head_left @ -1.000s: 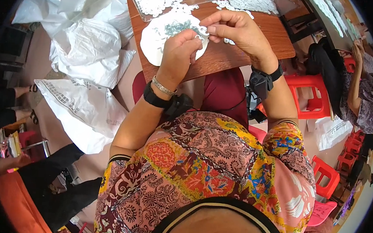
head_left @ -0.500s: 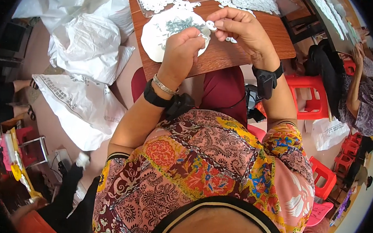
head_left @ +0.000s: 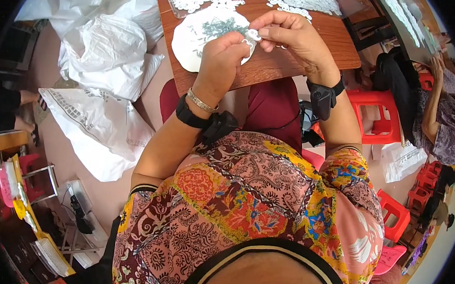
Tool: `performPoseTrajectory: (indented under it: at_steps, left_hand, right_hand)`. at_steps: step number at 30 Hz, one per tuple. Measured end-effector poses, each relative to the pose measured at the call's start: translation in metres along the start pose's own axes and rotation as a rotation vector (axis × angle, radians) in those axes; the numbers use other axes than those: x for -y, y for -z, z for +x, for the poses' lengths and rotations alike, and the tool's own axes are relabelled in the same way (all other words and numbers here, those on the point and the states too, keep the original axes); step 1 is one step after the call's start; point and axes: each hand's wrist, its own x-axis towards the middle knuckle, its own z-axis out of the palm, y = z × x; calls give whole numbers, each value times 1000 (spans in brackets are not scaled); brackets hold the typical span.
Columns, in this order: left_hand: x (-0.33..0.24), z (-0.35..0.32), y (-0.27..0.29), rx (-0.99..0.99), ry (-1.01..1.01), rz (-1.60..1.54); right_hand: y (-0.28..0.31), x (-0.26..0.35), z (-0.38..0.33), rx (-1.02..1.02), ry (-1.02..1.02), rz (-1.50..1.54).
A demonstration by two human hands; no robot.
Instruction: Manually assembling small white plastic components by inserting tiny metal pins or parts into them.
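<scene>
Half a second ago my right hand [head_left: 298,39] was a little farther from my left hand [head_left: 223,57]; now it has come closer again. Its thumb and first finger are closed in a pinch on a white piece [head_left: 254,34] with holes. My left fingers are also pinched, and another white piece [head_left: 246,42] shows at their tips. So, I judge, both pieces now meet at one spot, though I cannot tell if they touch. They are above the rim of the white plate [head_left: 184,49] on the table [head_left: 275,66].
</scene>
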Motion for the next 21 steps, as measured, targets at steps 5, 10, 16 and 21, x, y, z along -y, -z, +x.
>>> performPoseTrajectory:
  at_steps: [5, 10, 16, 21]
  left_hand:
    - [3, 1, 2, -4, -21, 52]
    - [11, 3, 7, 1, -59, 96]
    - [5, -1, 1, -10, 0, -1]
    - [6, -1, 1, -33, 27, -127]
  right_hand:
    - [-4, 1, -2, 13, 61, -51]
    - [-13, 0, -5, -26, 111, -191]
    - [-21, -5, -14, -62, 141, -222]
    - [-30, -14, -12, -132, 244, -344]
